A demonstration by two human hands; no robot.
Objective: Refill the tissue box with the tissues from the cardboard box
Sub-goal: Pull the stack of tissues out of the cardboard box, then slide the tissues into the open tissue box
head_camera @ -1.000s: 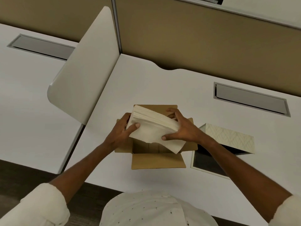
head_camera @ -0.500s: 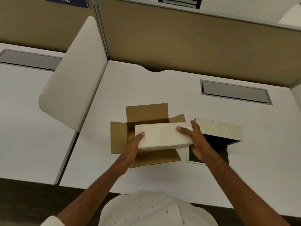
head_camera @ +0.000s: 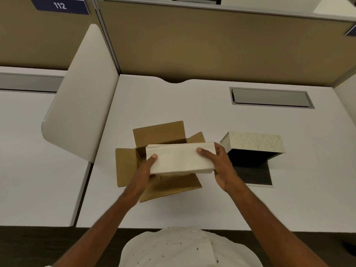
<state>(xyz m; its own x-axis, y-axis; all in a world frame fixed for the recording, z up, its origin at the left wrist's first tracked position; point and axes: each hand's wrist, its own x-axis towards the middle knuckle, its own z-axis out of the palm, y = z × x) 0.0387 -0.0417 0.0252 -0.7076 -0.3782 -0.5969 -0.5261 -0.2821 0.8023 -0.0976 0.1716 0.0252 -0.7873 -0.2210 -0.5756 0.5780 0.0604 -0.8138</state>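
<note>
A white desk (head_camera: 192,105) fills the middle of the view, with a shallow curved notch cut into its far edge. Set into its surface at the far right is a grey rectangular cable hatch (head_camera: 270,97). A white rounded divider panel (head_camera: 82,101) stands along the desk's left edge, tilted in the wide-angle view, and beyond it lies a second white desk (head_camera: 23,151) with its own grey hatch (head_camera: 30,82) at the far side. Tan fabric partition walls (head_camera: 212,45) rise behind both desks — on the far left one hangs a dark blue sign (head_camera: 60,5) reading 112. Nearest the camera runs a strip of dark floor (head_camera: 38,245).
</note>
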